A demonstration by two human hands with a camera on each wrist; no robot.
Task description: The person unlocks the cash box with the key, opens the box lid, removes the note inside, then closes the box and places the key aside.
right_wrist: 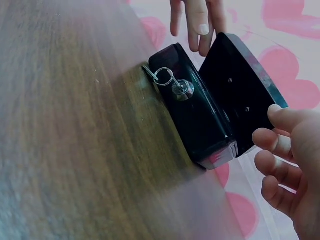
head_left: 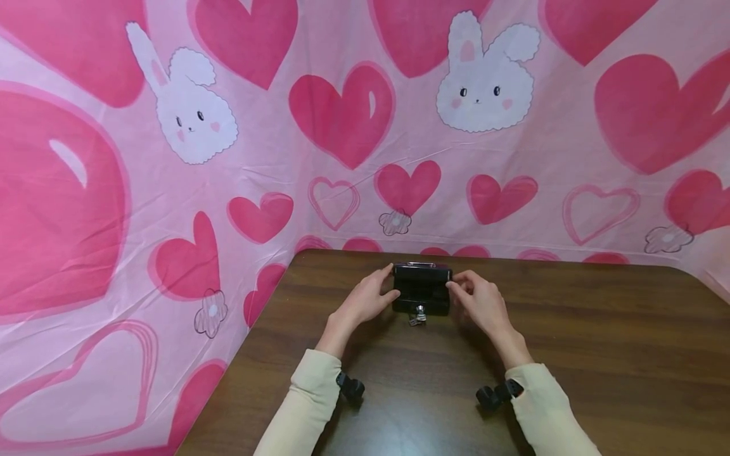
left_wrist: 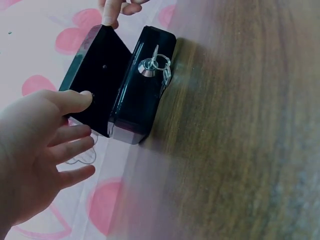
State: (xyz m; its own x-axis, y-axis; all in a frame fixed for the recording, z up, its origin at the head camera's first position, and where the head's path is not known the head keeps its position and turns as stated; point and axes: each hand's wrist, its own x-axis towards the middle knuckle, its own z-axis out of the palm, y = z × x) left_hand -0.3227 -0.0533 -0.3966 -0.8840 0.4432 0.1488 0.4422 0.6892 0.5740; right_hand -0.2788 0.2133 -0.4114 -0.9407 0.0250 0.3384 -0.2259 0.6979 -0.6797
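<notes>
Box (head_left: 422, 289) sits between left hand (head_left: 365, 301) and right hand (head_left: 481, 303).

Head view: bright, even light, no hard glare; faint soft shadows on the table (head_left: 599, 354) under both forearms. Wide-angle lens bends the backdrop (head_left: 142, 209) at the edges, esp. left side. Wrist views: dimmer, slightly washed-out, with a pinkish haze over the wood. The black box (left_wrist: 132, 95) is fairly sharp w/ small highlights on its gloss; nearby tabletop looks smeared and out of focus.
</notes>
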